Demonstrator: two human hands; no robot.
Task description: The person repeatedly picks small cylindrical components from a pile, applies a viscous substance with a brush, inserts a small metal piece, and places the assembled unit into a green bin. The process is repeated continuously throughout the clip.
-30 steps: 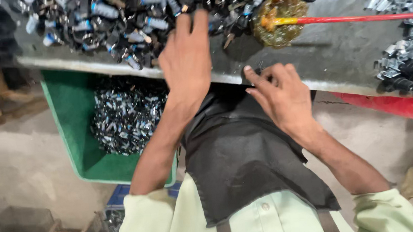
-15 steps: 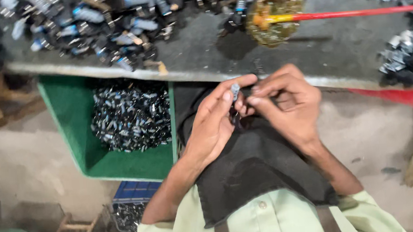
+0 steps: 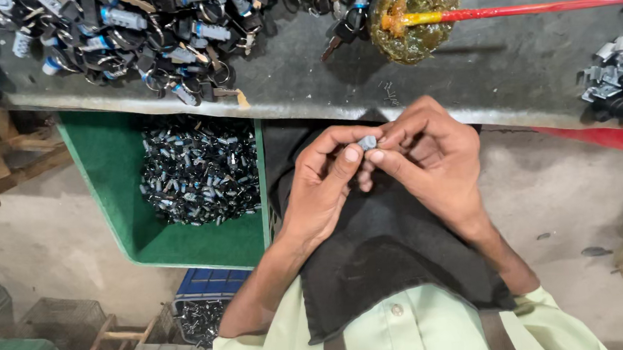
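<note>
My left hand and my right hand meet over a black cloth on my lap, just below the edge of the grey worktable. Both pinch one small grey metal part between thumbs and fingertips. A heap of keys and small metal parts on rings lies on the table at the far left. A dish of amber grease with a red-handled brush sits at the far middle.
A green crate holding many small dark and silvery parts stands under the table at my left. A blue crate sits below it. More grey metal pieces lie at the table's right. A red bin edge shows beneath.
My left hand came back from the pile on the table to my lap. Both hands have closed together on the small grey part and moved slightly lower.
</note>
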